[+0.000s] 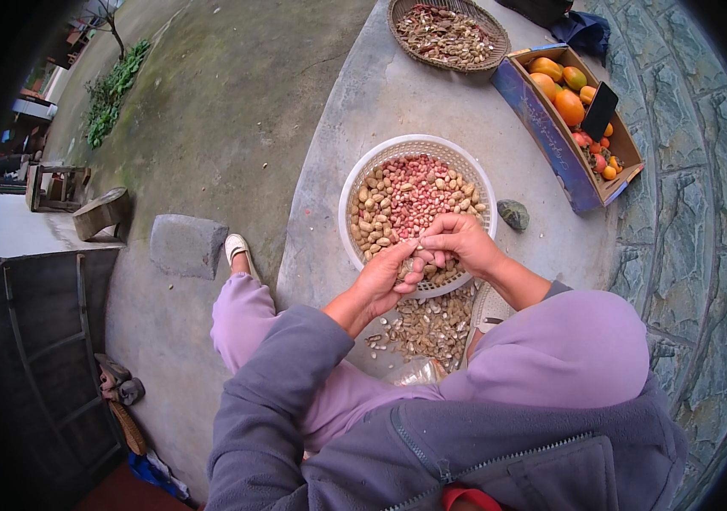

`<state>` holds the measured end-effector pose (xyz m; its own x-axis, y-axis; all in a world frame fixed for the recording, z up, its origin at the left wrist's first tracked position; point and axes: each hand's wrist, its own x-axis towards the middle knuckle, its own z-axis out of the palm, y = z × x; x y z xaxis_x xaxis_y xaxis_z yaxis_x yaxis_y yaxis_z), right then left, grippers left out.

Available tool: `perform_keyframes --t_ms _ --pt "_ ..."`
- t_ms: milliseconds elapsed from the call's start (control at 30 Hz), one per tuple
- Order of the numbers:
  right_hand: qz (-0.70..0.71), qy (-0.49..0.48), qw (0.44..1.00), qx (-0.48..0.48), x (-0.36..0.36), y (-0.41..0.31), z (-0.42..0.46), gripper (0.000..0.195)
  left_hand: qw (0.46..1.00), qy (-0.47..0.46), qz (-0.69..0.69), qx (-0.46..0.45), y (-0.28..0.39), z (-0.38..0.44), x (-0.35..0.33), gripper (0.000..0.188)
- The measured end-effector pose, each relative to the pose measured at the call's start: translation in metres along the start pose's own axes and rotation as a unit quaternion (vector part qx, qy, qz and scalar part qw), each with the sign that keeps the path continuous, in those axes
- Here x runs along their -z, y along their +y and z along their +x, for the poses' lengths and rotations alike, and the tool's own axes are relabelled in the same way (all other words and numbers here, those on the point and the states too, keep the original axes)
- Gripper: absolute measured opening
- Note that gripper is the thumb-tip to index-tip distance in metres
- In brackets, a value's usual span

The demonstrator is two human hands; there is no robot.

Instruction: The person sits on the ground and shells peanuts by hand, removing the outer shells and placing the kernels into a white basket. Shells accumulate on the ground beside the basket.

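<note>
Both hands meet over the near rim of a round white plastic colander (347, 239). My left hand (384, 276) is curled with a peanut in its fingers. The thumb and forefinger of my right hand (465, 243) pinch at that same small pale piece, fingertips touching those of the left. Whether the shell is split there is too small to tell. Inside the colander, shelled pink-red peanut kernels (418, 191) lie in the middle and far part, with unshelled peanuts (367, 220) around them to the left, right and near side.
Empty peanut shells (434, 326) are heaped on the concrete between my feet. Beyond the colander sits a woven basket (395, 35) of shells. To the right are a stone (513, 214) and a cardboard box (548, 150) of orange fruit with a phone (600, 110) on it. A concrete block (186, 246) lies left.
</note>
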<state>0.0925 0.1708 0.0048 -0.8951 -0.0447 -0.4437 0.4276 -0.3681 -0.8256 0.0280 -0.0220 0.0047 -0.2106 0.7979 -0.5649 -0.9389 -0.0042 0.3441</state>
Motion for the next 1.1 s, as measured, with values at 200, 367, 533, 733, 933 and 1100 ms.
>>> perform_keyframes --t_ms 200,367,533,733,933,1100 --pt "-0.094 0.108 0.984 0.107 -0.004 0.003 0.011 0.009 0.999 -0.01 -0.035 0.033 0.002 0.003 0.003 0.032" --pt "-0.27 0.124 0.944 0.141 -0.003 -0.015 0.009 0.012 0.999 0.048 0.002 0.017 0.003 -0.001 -0.003 0.025" --pt "-0.374 -0.01 0.907 0.193 -0.018 -0.025 0.005 0.015 0.994 0.073 -0.067 0.036 -0.001 -0.001 0.01 0.022" --pt "-0.595 0.118 0.744 0.281 0.007 -0.005 0.057 0.01 0.994 0.034 -0.079 0.07 -0.001 0.0 0.015 0.027" --pt "-0.672 0.075 0.694 0.246 -0.001 0.002 0.066 0.008 0.995 0.031 -0.066 0.068 0.0 -0.001 0.02 0.026" --pt "-0.573 0.145 0.751 0.296 0.031 -0.004 0.066 0.008 0.995 0.041 -0.058 0.064 0.004 -0.002 0.019 0.024"
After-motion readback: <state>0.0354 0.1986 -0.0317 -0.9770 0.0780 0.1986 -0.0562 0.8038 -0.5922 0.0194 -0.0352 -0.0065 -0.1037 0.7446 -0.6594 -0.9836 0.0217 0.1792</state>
